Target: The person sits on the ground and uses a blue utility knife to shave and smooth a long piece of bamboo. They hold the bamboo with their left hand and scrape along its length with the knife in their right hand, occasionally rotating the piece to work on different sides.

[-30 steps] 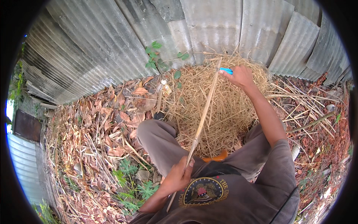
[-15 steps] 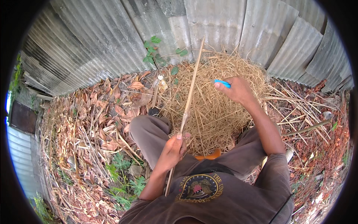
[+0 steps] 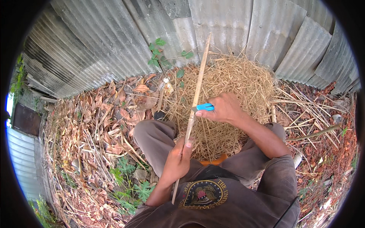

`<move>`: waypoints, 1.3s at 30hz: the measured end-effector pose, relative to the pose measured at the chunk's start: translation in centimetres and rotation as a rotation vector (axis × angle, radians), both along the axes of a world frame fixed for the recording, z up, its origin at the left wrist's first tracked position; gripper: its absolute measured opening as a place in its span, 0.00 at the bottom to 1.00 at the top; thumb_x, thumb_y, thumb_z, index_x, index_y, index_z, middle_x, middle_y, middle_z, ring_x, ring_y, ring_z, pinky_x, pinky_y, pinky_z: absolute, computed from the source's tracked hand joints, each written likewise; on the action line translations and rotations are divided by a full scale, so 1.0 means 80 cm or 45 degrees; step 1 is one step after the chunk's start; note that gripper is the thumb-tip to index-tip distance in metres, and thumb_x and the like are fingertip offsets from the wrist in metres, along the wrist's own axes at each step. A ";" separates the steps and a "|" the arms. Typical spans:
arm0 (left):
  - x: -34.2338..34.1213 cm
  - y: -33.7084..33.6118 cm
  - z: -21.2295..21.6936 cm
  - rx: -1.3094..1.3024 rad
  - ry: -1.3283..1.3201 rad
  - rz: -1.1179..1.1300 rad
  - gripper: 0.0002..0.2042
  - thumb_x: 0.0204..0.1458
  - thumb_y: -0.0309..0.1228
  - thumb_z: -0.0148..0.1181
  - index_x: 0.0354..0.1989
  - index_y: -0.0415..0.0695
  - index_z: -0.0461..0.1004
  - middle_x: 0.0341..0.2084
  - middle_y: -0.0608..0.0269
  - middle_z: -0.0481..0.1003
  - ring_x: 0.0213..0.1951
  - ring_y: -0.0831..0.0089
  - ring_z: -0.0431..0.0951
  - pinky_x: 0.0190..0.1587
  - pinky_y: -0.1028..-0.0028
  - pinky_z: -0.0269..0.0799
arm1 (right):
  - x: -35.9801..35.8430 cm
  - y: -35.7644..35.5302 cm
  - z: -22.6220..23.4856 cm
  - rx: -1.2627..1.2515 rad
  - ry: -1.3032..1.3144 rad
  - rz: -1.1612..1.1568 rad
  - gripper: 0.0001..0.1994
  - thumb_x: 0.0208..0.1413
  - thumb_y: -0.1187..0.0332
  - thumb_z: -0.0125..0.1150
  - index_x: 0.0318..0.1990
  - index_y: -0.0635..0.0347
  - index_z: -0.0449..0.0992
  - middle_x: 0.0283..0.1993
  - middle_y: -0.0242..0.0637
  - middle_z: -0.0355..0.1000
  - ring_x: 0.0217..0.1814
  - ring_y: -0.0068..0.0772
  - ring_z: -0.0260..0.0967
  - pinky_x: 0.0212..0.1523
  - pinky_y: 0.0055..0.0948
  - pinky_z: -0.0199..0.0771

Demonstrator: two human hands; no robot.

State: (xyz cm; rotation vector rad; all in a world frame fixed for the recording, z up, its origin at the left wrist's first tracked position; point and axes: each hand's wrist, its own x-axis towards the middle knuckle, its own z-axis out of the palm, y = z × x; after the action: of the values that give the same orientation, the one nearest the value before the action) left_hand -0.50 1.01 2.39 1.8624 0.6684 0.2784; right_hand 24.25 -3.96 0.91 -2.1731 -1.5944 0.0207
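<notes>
My left hand (image 3: 180,157) is closed round the lower part of a long pale wooden stick (image 3: 200,79), which slants up and away toward the metal wall. Its bottom end lies against my shirt. In my right hand (image 3: 225,108) is a blue utility knife (image 3: 205,107), gripped with the thumb along it. The knife's tip meets the stick about midway up, above my left hand. A heap of dry straw-like shavings (image 3: 235,76) lies beneath and beyond both hands, between my folded legs.
A corrugated metal wall (image 3: 220,26) curves behind the heap. Dry leaves (image 3: 114,110) cover the ground at left; loose thin sticks (image 3: 300,110) and a thicker branch (image 3: 315,133) lie at right. A small green plant (image 3: 155,53) grows by the wall. Something orange (image 3: 213,160) shows between my legs.
My right hand has come down and left with the utility knife, from apart from the stick to against it. The stick and my left hand have shifted slightly.
</notes>
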 end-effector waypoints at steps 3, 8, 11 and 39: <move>-0.003 -0.001 0.008 0.073 0.087 -0.018 0.15 0.64 0.36 0.42 0.49 0.36 0.66 0.16 0.53 0.65 0.19 0.65 0.67 0.25 0.66 0.63 | 0.011 0.006 -0.003 -0.046 0.013 -0.071 0.43 0.47 0.24 0.42 0.16 0.61 0.76 0.11 0.44 0.67 0.17 0.47 0.71 0.22 0.44 0.70; -0.028 -0.013 -0.005 0.094 0.035 -0.080 0.16 0.65 0.36 0.40 0.50 0.36 0.66 0.16 0.64 0.61 0.19 0.77 0.61 0.23 0.75 0.58 | 0.069 0.012 -0.005 -0.111 0.106 -0.347 0.42 0.47 0.25 0.43 0.17 0.62 0.77 0.10 0.43 0.66 0.17 0.46 0.71 0.21 0.43 0.69; -0.023 0.002 -0.012 -0.039 -0.048 -0.051 0.17 0.66 0.38 0.38 0.51 0.36 0.67 0.16 0.72 0.59 0.19 0.85 0.57 0.21 0.80 0.55 | -0.010 0.005 -0.010 -0.132 0.120 0.056 0.40 0.47 0.26 0.45 0.14 0.61 0.74 0.10 0.42 0.65 0.17 0.46 0.70 0.20 0.43 0.68; -0.011 -0.011 0.006 0.157 0.210 -0.055 0.11 0.64 0.34 0.41 0.46 0.38 0.63 0.19 0.43 0.70 0.27 0.40 0.73 0.29 0.55 0.65 | 0.049 0.028 -0.051 0.195 -0.272 0.079 0.38 0.38 0.21 0.47 0.10 0.51 0.68 0.07 0.31 0.61 0.08 0.34 0.61 0.12 0.36 0.57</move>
State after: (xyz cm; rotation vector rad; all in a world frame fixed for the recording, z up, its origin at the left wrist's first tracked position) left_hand -1.36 0.13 2.89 2.0309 0.7355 0.1410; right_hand 28.14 -1.72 -3.15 -2.0634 -1.7169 -0.3140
